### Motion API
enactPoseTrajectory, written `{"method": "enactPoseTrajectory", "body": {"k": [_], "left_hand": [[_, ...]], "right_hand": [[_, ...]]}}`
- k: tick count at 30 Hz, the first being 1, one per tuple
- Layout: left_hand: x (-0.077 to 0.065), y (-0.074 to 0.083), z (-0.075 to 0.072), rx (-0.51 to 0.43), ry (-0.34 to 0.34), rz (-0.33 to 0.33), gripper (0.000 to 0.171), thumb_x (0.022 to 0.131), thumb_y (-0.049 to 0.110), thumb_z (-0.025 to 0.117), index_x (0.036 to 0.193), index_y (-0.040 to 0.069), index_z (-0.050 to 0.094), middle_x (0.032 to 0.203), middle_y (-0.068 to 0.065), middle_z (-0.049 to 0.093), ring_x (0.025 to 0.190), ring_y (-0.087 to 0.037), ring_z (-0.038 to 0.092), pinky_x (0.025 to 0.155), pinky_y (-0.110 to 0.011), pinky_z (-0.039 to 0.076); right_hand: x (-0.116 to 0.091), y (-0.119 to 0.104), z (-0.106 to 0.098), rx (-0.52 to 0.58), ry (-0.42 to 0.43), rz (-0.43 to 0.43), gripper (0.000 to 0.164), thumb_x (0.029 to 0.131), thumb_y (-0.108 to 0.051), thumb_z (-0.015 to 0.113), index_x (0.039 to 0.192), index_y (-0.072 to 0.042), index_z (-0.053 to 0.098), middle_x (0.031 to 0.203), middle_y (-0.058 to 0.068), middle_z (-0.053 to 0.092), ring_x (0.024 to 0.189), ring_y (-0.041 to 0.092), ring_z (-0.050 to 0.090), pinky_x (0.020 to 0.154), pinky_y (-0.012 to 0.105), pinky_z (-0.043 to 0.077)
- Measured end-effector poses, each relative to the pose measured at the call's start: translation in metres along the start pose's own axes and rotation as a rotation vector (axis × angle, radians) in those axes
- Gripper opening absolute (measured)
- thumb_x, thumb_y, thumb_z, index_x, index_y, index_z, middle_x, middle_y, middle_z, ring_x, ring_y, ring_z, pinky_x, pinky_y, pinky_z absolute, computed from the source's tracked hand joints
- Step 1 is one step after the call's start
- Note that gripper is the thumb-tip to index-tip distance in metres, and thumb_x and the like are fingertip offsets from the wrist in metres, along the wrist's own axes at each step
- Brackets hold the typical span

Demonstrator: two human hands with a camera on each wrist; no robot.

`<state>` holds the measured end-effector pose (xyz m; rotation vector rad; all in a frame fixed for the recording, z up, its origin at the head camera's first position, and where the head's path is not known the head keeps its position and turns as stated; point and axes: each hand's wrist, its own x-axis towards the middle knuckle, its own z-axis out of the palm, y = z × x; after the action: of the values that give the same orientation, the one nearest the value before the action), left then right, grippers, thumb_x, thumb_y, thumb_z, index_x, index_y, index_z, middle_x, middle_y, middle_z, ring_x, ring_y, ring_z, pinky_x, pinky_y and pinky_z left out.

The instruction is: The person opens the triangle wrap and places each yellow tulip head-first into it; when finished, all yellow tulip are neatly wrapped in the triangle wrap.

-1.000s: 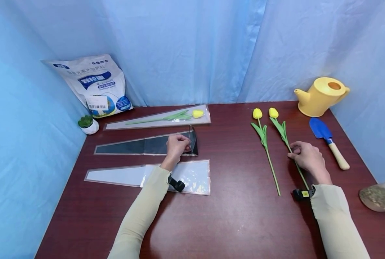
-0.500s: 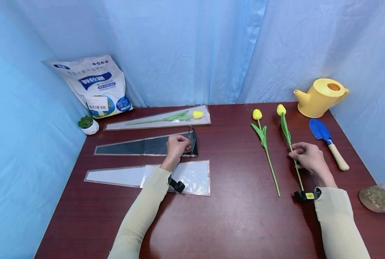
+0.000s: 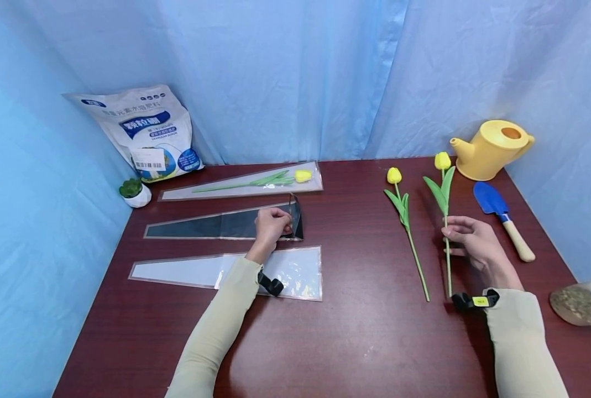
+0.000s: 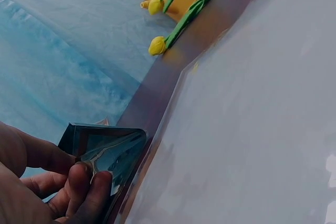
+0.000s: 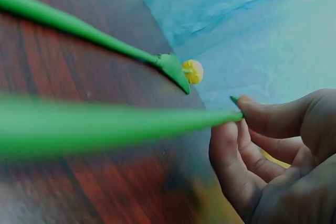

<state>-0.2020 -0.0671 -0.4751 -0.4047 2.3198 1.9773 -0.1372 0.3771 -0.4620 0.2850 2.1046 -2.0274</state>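
Desk (image 3: 365, 342): blue curtain (image 3: 275, 83) behind far edge
Left hand (image 3: 272, 225): pinches dark bag (image 3: 220, 224), so its mouth (image 3: 298, 218) gapes
Right hand (image 3: 474, 243): pinches flower (image 3: 444, 204) by stem, probably sparing bloom (image 3: 442, 161)

One high view, two close ones
The head camera faces forward and down over the table (image 3: 355, 337) to the curtain (image 3: 295, 83); the left wrist's, tilted, looks past the left hand (image 3: 270, 224) toward the can (image 4: 178, 4) — the right wrist's along a near stem (image 5: 105, 128), past the right hand (image 3: 479, 243). All three share the loose tulip (image 3: 406, 214).
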Motion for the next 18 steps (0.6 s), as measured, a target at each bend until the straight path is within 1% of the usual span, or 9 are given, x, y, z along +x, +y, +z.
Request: {"method": "enactPoseTrajectory", "body": {"k": [2,4,12,18], "left_hand": [[0.0001,-0.0004,0.0001,0.001,-0.001,0.000,0.009,0.086,-0.003,0.065,0.084,-0.007,0.073,0.063,0.000,0.065,0.048,-0.006,0.060,0.053,-0.023,0.057],[0.0002,-0.0008,0.0002,0.003,0.000,0.000,0.010,0.086,-0.003,0.065,0.084,-0.007,0.073,0.064,-0.001,0.066,0.048,-0.006,0.060,0.053,-0.023,0.057],[0.0008,-0.0005,-0.0003,0.014,-0.002,-0.005,0.010,0.086,-0.002,0.066,0.086,-0.007,0.074,0.065,0.000,0.066,0.050,-0.006,0.060,0.054,-0.024,0.058],[0.0009,-0.0006,-0.0004,0.042,0.004,-0.012,0.010,0.087,0.000,0.066,0.086,-0.004,0.075,0.065,0.000,0.066,0.050,-0.007,0.061,0.055,-0.024,0.058]], "right_hand": [[-0.0007,-0.0003,0.0002,0.107,-0.022,-0.006,0.021,0.095,-0.005,0.064,0.109,-0.021,0.064,0.085,-0.010,0.070,0.071,0.005,0.067,0.058,0.028,0.060],[-0.0012,-0.0004,0.0003,0.181,-0.042,-0.014,0.022,0.096,-0.003,0.062,0.107,-0.021,0.066,0.086,-0.008,0.072,0.072,0.006,0.067,0.058,0.029,0.060],[-0.0016,-0.0024,0.0033,0.405,-0.128,-0.024,0.024,0.099,0.004,0.053,0.110,-0.015,0.062,0.090,-0.002,0.073,0.079,0.009,0.067,0.064,0.034,0.062],[0.0008,-0.0010,0.0084,0.533,-0.181,-0.043,0.023,0.100,0.008,0.047,0.111,-0.009,0.056,0.091,0.003,0.072,0.083,0.014,0.068,0.069,0.038,0.062]]}}
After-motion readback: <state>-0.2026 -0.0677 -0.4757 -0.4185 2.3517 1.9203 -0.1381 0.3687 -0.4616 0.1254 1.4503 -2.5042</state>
